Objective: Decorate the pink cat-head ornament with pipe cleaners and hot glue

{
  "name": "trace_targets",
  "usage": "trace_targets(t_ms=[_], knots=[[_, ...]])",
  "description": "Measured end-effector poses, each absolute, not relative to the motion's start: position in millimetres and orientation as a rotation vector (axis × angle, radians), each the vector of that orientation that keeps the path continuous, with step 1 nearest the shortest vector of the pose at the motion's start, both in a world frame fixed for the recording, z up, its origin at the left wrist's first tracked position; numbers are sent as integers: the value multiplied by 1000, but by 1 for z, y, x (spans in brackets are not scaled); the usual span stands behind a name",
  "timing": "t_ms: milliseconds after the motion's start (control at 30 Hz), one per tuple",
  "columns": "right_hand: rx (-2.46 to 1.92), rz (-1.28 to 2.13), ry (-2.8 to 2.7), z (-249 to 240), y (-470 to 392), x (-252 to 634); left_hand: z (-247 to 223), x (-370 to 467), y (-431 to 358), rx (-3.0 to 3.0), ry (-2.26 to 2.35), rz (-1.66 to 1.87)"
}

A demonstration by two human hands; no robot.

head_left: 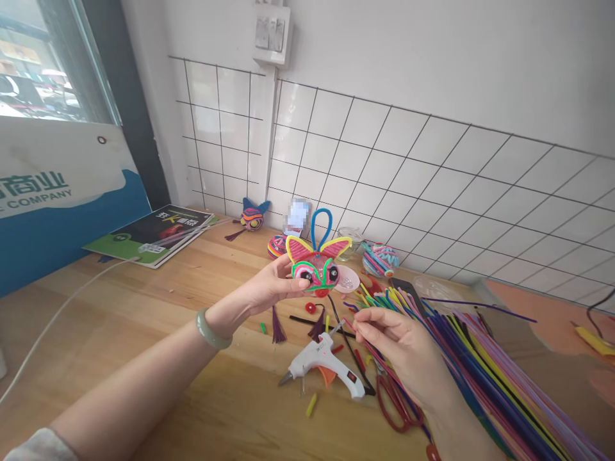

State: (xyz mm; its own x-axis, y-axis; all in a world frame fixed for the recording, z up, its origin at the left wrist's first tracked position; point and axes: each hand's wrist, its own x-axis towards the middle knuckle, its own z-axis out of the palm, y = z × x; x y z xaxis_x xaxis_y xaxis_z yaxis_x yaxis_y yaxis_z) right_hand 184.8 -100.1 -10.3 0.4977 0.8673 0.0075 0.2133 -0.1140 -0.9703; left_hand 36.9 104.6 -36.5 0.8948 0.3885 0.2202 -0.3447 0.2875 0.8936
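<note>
My left hand [269,282] grips a pipe-cleaner animal head [317,272] with pink-and-yellow ears, dark eyes and a blue loop on top. It is held up above the table, facing me. Lower and to the right, my right hand [401,339] pinches a short pink pipe cleaner [349,325] between thumb and fingertips. Under the hands a white glue gun [327,362] lies on its side, its nozzle pointing left. Red-handled scissors [396,406] rest beneath my right wrist. Two dark tassels [278,328] lie below the head, near a small red piece [311,308].
A thick bundle of coloured pipe cleaners [485,378] spreads across the right side. By the wall stand a finished blue-eared head [252,216], a phone [297,216] and a blue-and-pink wrapped ball [380,259]. Booklets [154,234] and a white cable [72,294] lie at left.
</note>
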Motion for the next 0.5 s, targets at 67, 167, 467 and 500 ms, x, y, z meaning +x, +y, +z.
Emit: trace_targets(t_ms=[67, 167, 467, 500], knots=[[-1624, 761, -970, -9, -100, 182, -36, 36, 105, 1178, 45, 490], [-1588, 804, -980, -9, -99, 180, -33, 34, 105, 1170, 58, 469], [-1448, 803, -909, -11, -99, 180, -33, 34, 106, 1210, 70, 481], [-1474, 767, -917, -10, -99, 181, -33, 33, 106, 1218, 59, 485]])
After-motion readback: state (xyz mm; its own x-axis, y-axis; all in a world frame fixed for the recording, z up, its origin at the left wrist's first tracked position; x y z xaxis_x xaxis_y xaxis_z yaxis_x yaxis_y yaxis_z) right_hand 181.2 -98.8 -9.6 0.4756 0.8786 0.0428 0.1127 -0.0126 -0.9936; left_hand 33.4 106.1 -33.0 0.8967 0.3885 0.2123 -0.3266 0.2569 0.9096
